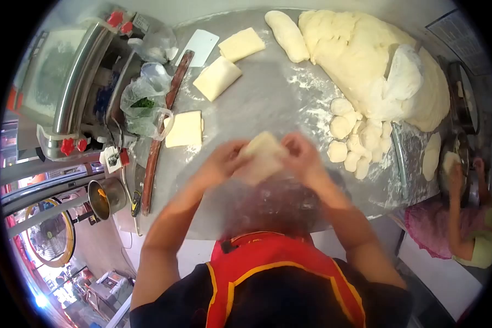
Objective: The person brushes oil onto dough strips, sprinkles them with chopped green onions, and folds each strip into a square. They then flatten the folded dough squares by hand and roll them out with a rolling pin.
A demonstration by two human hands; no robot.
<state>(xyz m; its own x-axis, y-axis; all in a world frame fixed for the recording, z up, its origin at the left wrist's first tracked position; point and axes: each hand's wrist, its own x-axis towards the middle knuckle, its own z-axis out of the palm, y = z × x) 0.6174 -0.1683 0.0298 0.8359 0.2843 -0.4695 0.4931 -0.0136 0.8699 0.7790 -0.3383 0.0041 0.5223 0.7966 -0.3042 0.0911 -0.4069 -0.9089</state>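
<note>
A thin, pale sheet of dough [261, 156] is stretched between my two hands above the grey worktop, smeared a little by motion. My left hand [227, 160] pinches its left edge, and my right hand [303, 158] is closed on its right edge. To the left of my left hand lies a folded square of dough [184, 129]. Two more folded pieces, one dough square [217, 78] and one dough rectangle [242, 45], rest farther back. Several small floured dough pieces [364, 141] sit in a cluster to the right of my right hand.
Behind stands a large dough mass [355, 49] beside a dough roll [287, 36]. A long brown stick [152, 177], a plastic bag [146, 101] and a white scraper [198, 47] lie left, near a roller machine [79, 76]. A co-worker's hand [455, 179] holds dough at right.
</note>
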